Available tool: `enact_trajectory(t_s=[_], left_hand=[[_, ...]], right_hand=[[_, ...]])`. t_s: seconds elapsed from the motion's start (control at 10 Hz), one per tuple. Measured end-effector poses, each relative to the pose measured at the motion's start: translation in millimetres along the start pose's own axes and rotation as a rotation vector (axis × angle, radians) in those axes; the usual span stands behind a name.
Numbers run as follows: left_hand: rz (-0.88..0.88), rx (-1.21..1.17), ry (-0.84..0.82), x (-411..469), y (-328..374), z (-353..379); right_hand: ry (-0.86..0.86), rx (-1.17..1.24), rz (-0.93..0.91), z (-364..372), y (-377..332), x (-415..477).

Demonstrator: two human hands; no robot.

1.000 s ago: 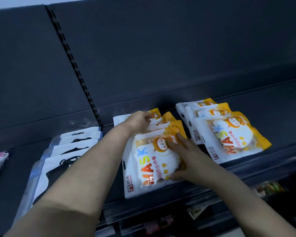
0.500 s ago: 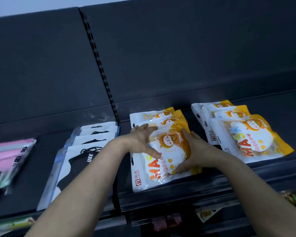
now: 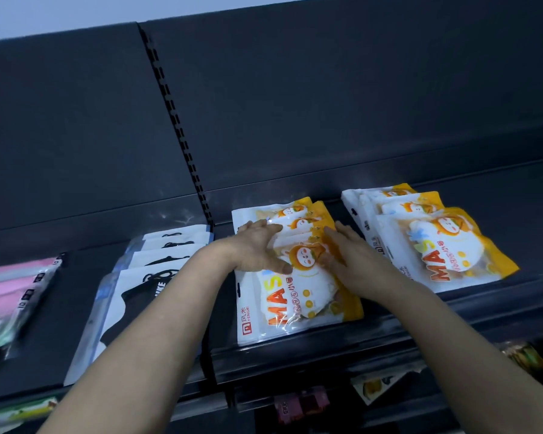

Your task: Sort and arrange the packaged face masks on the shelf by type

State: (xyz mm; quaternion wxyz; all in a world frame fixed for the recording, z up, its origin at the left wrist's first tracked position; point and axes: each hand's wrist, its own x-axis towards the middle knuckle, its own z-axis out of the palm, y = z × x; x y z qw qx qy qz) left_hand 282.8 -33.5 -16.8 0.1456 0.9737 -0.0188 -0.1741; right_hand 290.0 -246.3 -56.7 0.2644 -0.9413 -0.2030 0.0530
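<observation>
Both hands have slid a little higher on the middle pile since half a second ago, and the fingers, then curled around the top packet, now lie flatter. Left hand [image 3: 257,245] rests palm down, fingers spread open, on the left part of the stack of glossy orange-and-white plastic mask packets [image 3: 295,296]; right hand [image 3: 355,261] lies open against the stack's right edge, palm turned inward. Neither hand closes around anything; the 2 press the pile from either side with the top packet's cartoon face between them.

That stack sits on the dark grey metal shelf [image 3: 499,311], its lower edge against the front lip, about 4 packets fanned upward like steps. The top one shows "MAS" in orange letters and a small red logo on a white strip. Just to the right, apart from it, lies a second fanned stack of matching orange packets [image 3: 433,245]. To the left, past the slotted upright strip [image 3: 176,126], is a row of clear-and-white packets holding black masks [image 3: 132,296], partly crossed by the left forearm. Farther left lie pink masks in clear sleeves [image 3: 16,286]. Below the shelf lip some coloured items [image 3: 301,405] are too dim to tell.
</observation>
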Motion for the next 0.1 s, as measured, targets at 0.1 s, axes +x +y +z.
enact_trajectory(t_s=[0.1], left_hand=[[0.017,0.036,0.108,-2.6,9.7,1.5]], right_hand=[[0.078,-0.089,-0.078,-0.5,1.5,-3.2]])
